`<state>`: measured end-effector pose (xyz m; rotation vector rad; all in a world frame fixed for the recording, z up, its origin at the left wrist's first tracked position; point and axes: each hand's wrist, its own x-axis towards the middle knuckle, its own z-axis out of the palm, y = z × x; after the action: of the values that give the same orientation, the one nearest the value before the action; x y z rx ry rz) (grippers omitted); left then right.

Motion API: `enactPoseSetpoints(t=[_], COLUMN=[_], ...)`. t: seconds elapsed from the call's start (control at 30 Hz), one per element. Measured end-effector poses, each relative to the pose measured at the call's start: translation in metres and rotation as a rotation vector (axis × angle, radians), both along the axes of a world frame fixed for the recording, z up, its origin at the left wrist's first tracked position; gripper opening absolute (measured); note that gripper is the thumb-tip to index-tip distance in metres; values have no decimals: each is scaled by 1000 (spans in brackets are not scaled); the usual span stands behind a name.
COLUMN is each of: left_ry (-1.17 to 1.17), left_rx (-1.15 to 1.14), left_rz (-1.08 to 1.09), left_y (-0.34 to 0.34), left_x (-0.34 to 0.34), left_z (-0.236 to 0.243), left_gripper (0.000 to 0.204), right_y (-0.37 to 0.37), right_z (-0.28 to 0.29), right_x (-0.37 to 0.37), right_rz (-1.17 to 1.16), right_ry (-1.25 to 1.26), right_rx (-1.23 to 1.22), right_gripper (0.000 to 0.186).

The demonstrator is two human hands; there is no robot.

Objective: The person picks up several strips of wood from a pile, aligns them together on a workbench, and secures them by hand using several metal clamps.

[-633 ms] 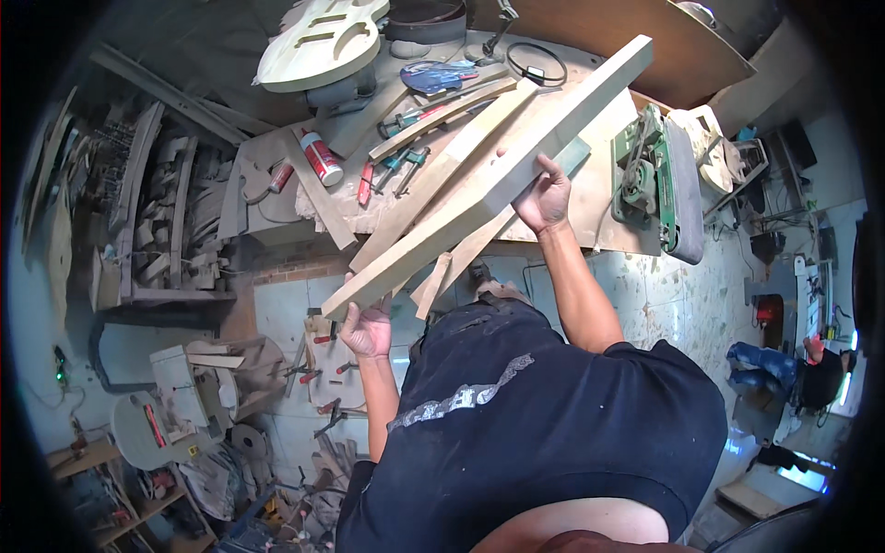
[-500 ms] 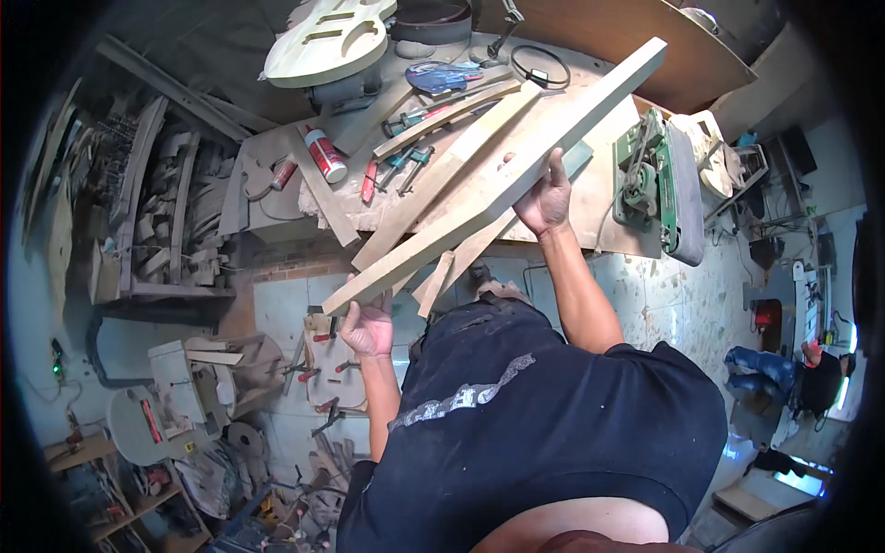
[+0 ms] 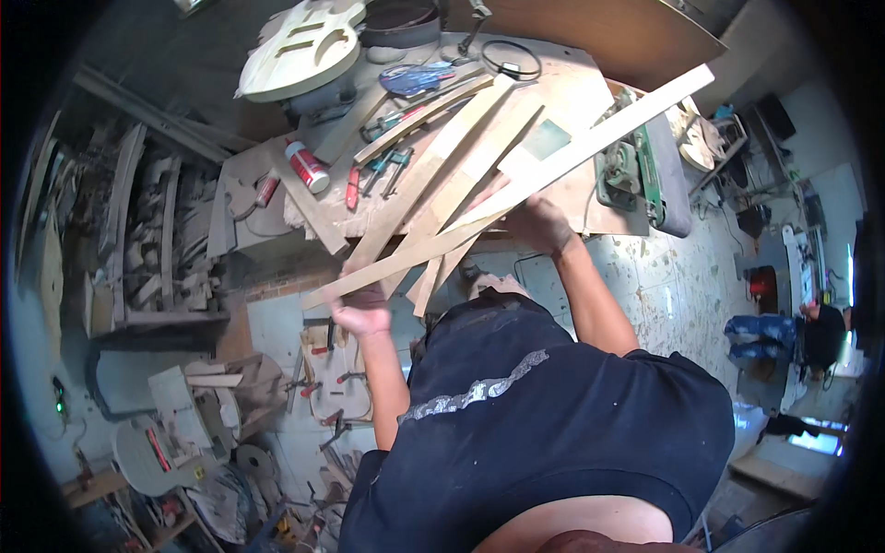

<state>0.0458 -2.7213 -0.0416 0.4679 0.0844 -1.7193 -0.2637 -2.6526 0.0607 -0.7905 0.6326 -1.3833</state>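
A long pale wooden plank [image 3: 608, 136] is held slantwise above the workbench, its near end low at the left and its far end high at the right. My left hand [image 3: 363, 311] grips it close to the near end. My right hand [image 3: 542, 227] holds it around the middle from below, its fingers blurred and partly hidden by the wood. Underneath, several other wooden strips [image 3: 433, 175] lie across the bench, some jutting over its front edge. A bluish-grey flat block [image 3: 546, 140] rests on the bench just beyond the plank.
On the workbench [image 3: 581, 88] are a red-and-white bottle [image 3: 307, 167], clamps [image 3: 395, 171] and a guitar body [image 3: 304, 51]. A green belt sander [image 3: 636, 170] stands at the right, partly behind the plank. Wood scraps fill a rack [image 3: 147, 230] at the left. Another person [image 3: 816, 341] is far right.
The plank has swung round, its far end shifting right and down, and it has rolled so a narrower face shows. Both hands moved with it. The view has shifted slightly right.
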Motion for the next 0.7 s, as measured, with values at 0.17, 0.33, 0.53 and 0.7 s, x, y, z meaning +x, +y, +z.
enactPoseSetpoints(t=[0.17,0.33,0.53,0.7], left_ry=[-236,-88,-374,-620], left_rx=[-56,-535,-864,-994], left_rz=[282,46,77,86], left_y=[-54,-102,-100,-93], left_x=[38,100,49,-30], left_z=[63,133,294,359], left_gripper=[44,49,55,56], right_y=[27,34,37,47], right_z=[1,16,11,96], right_x=[47,85,84,48], right_rz=[226,418,732,630], right_ry=[263,294,277,746], right_rx=[-83,-112,65,-246], right_gripper=[79,104,91,59])
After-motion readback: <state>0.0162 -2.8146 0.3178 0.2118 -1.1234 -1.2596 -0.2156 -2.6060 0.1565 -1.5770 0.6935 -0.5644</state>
